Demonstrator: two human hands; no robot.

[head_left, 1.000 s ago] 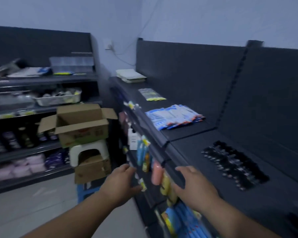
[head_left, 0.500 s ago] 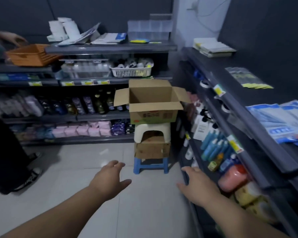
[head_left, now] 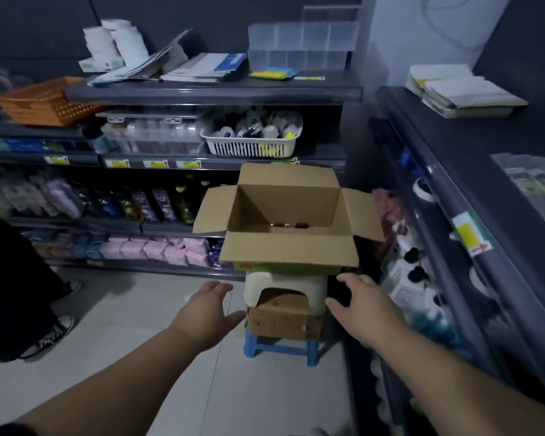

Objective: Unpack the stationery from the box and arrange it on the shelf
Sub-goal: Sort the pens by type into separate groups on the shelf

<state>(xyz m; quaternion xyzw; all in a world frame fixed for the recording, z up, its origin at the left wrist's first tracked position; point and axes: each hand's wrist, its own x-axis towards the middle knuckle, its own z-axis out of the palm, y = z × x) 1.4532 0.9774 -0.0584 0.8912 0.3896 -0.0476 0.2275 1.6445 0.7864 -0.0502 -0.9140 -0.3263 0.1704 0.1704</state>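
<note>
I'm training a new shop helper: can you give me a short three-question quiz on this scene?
1. True or false: the box has its flaps open.
2. What does the box stand on? A) a table B) the white stool C) a cart
3. What do the left hand and the right hand hold?

Key: 1 true. 2 B. 3 nothing; both are open, reaching toward the box.
</note>
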